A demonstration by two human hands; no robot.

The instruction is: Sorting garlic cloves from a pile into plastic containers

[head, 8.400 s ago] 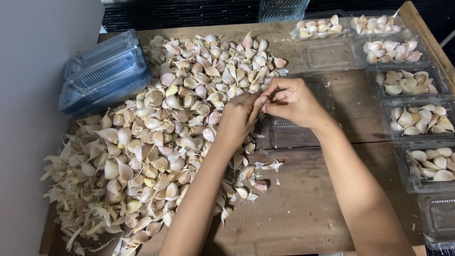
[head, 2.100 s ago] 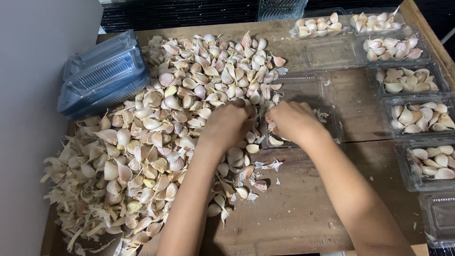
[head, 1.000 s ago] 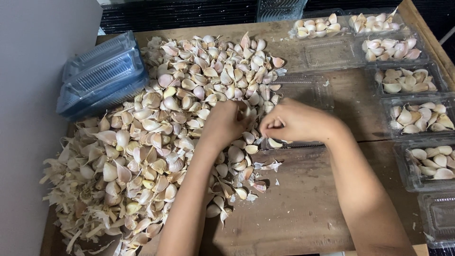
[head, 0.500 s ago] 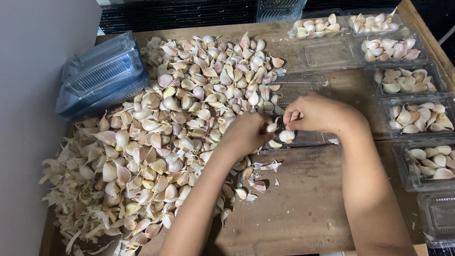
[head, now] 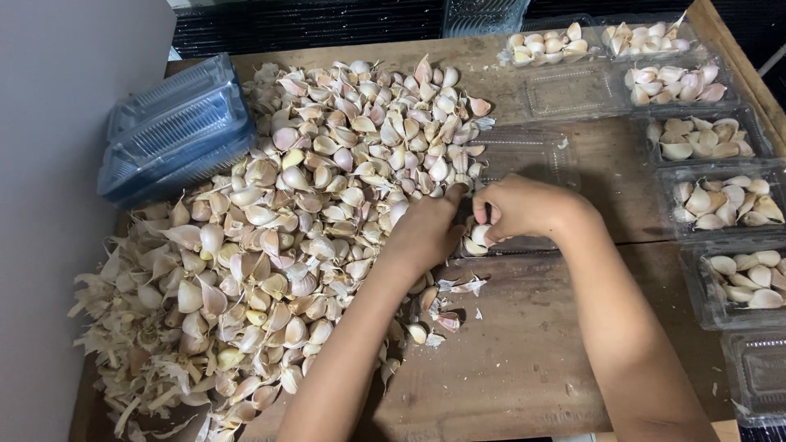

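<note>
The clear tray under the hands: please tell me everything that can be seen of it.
The clear tray is a shallow rectangular container of thin transparent plastic. It lies flat on the wooden table, at the right edge of the garlic pile. Its far part is bare; a few garlic cloves lie at its near end. The left hand and right hand cover that end.

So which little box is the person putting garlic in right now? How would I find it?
Start at the big garlic pile on the wooden table and go to its right edge, where both hands meet. The clear tray lies right there, under the right hand and beside the left hand. Unlike the trays along the right side, it looks nearly empty and sits alone mid-table.
</note>
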